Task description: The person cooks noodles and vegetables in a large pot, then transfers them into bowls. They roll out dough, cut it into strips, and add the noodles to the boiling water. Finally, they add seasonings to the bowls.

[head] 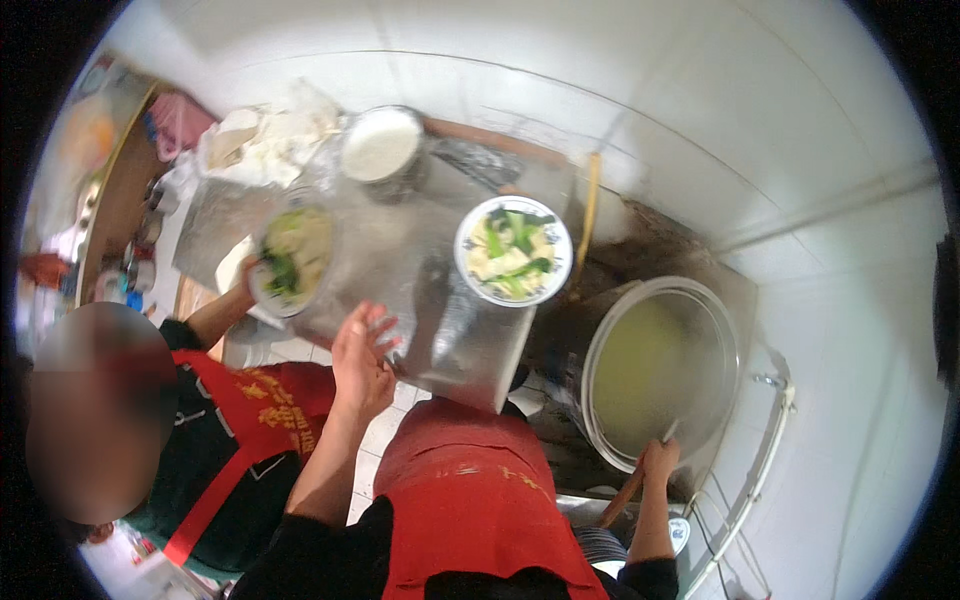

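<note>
My right hand (660,459) grips the wooden handle (621,501) of a utensil at the near rim of a large pot (592,375). Pale yellow-green liquid (637,367) fills the pot, and steam blurs the utensil's far end. My left hand (364,360) is held empty, fingers spread, by the front edge of a metal worktop (480,360). Ahead of it, a patterned white bowl (463,262) sits on the worktop with leafy greens (517,232) and pale pieces, maybe dumplings, inside. A co-worker's hand (251,276) at left holds another bowl (291,306) of similar food.
The co-worker in a red apron (225,405) stands close on my left. A round container of white contents (382,142) and crumpled pale cloth or wrapping (277,142) lie at the back. A yellow hose (591,202) runs between worktop and pot. Stacked plates (598,541) sit beside my right arm.
</note>
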{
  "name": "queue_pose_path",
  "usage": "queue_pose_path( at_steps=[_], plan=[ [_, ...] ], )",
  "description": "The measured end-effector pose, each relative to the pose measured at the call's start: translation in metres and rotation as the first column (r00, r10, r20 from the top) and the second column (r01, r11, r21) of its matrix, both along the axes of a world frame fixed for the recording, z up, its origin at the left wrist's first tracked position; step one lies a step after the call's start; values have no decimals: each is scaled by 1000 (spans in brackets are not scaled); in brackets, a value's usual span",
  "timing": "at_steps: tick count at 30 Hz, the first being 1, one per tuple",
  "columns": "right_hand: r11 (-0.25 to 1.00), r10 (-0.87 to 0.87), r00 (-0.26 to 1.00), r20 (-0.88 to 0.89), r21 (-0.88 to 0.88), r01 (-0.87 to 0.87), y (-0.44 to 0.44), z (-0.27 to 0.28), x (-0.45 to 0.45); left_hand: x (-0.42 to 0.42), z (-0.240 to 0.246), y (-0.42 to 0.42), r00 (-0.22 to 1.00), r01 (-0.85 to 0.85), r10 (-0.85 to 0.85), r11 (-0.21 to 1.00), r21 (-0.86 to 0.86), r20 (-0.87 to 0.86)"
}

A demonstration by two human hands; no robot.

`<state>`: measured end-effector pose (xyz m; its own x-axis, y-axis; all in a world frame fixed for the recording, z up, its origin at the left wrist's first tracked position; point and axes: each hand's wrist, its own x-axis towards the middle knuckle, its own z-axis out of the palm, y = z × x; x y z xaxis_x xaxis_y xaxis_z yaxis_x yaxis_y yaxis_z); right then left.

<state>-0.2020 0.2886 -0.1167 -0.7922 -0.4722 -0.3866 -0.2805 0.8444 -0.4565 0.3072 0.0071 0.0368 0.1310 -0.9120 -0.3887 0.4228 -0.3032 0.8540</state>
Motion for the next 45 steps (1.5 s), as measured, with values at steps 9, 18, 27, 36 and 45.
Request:
queue_pose_path(
  at_steps=[9,18,27,36,45],
  plan=[
    [97,822,405,400,604,-791,56,-97,-69,-51,-27,89,427,662,-757,635,399,494],
    [711,649,755,-90,-282,-644,-4,-61,-13,-14,-32,109,620,587,-709,704,400,336],
    [957,233,957,170,133,-257,-37,-143,10,-64,-22,86,511,674,-845,509,536,159],
    [737,-133,558,819,-295,608,-1,84,100,-16,-65,52,-64,916,-998,-60,396,-2],
    [143,-427,445,788,-427,893,148,186,167,35,-58,41,-542,815,-825,-469,340,162]
  ],
)
